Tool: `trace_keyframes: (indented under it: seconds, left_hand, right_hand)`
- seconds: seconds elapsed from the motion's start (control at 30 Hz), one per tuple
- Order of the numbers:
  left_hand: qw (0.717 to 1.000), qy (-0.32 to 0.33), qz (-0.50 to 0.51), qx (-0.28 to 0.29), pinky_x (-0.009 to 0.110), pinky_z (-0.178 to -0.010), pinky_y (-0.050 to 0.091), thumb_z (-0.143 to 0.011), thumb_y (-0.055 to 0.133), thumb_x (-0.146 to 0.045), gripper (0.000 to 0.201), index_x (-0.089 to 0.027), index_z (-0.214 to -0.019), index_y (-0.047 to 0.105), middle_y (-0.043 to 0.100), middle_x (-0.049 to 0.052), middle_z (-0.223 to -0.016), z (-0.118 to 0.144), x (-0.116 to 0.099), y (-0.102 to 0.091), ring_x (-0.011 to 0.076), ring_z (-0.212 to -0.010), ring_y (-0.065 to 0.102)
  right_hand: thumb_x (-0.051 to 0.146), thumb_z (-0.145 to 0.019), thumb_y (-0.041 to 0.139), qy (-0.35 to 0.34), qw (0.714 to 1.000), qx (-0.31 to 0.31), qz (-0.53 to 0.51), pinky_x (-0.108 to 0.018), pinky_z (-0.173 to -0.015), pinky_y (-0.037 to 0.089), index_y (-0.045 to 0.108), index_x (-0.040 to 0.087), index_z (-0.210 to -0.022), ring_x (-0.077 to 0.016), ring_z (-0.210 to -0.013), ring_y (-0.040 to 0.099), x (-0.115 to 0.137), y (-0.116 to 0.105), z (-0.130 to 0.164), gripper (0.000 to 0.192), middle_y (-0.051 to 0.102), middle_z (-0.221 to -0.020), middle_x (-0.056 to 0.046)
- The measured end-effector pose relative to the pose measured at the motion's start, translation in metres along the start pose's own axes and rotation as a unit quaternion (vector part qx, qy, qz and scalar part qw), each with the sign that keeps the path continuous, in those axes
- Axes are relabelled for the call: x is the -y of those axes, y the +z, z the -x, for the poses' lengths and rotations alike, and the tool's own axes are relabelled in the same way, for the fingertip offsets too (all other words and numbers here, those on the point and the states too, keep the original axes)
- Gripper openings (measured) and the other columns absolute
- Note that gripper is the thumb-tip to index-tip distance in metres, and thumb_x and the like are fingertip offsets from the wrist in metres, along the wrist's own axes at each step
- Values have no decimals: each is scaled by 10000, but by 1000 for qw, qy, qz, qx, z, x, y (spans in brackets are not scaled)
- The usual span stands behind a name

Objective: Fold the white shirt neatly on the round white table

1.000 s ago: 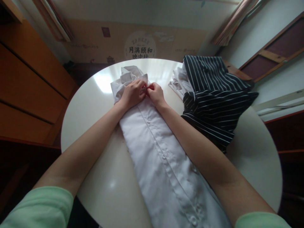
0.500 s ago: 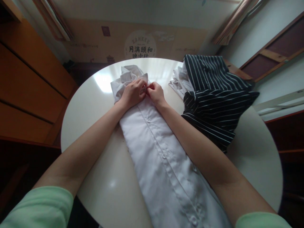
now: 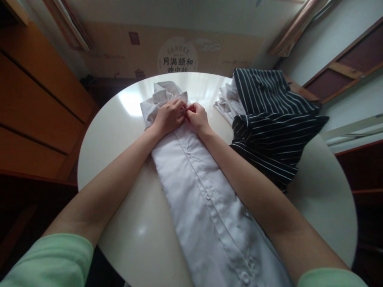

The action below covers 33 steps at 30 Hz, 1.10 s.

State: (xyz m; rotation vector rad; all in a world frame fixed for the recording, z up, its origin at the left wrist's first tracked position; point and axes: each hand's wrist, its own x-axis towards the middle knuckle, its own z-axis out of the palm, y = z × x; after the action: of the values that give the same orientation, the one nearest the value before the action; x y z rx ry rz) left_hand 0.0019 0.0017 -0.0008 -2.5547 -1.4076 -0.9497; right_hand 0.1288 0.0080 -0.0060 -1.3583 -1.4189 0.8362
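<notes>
A white button-up shirt (image 3: 191, 175) lies lengthwise on the round table, its sides folded in and its button placket facing up. The collar end is at the far side, and the lower part runs out of the picture towards me. Near the collar, my left hand (image 3: 170, 115) has its fingers closed on the shirt's front edge. My right hand (image 3: 197, 117) pinches the cloth right beside it, fingertips nearly touching the left ones. Whether a button sits between the fingertips is hidden. Several buttons show down the placket below my hands.
Black-and-white striped garments (image 3: 272, 123) are piled on the right of the white table (image 3: 125, 223). Crumpled pale cloth (image 3: 229, 99) lies at the pile's left side. A wooden cabinet (image 3: 38, 107) stands on the left, and a printed cardboard panel (image 3: 104, 44) is behind the table.
Both hands stay at the collar end with hardly any movement of the fingers. The whole view has shifted very slightly.
</notes>
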Motion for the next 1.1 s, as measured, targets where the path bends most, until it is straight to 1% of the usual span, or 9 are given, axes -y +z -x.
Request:
trace_keyframes:
  seconds: [0.33,0.67,0.93,1.1]
  left_hand:
    - [1000,-9,21,9,328,-792,437,-762,510,-161,187,-179,-944,548,611,81,-996,0,-1,-2,231,-942,574]
    - [1000,-3,16,8,321,-791,434,-762,509,-159,186,-182,-943,540,613,79,-1005,-1,1,0,225,-935,573]
    - [1000,-3,14,2,314,-785,439,-759,512,-158,173,-187,-926,546,621,64,-984,0,-2,-2,216,-923,578]
    - [1000,-5,10,7,314,-779,439,-758,510,-156,187,-175,-939,554,621,76,-993,-1,-2,-2,223,-927,580]
  right_hand:
    - [136,-649,439,-7,1000,-1,2,-288,-790,447,463,178,-668,-95,-671,494,0,-1,0,53,504,-647,47]
    - [122,-655,440,-4,1000,-2,0,-295,-796,442,461,177,-667,-100,-674,494,0,0,-1,60,495,-643,48]
    - [101,-665,438,6,1000,1,6,-308,-800,435,468,173,-677,-113,-688,503,3,-1,0,79,502,-665,33]
    - [109,-660,441,1,1000,1,7,-304,-794,440,465,174,-671,-107,-677,501,1,0,0,71,502,-654,38]
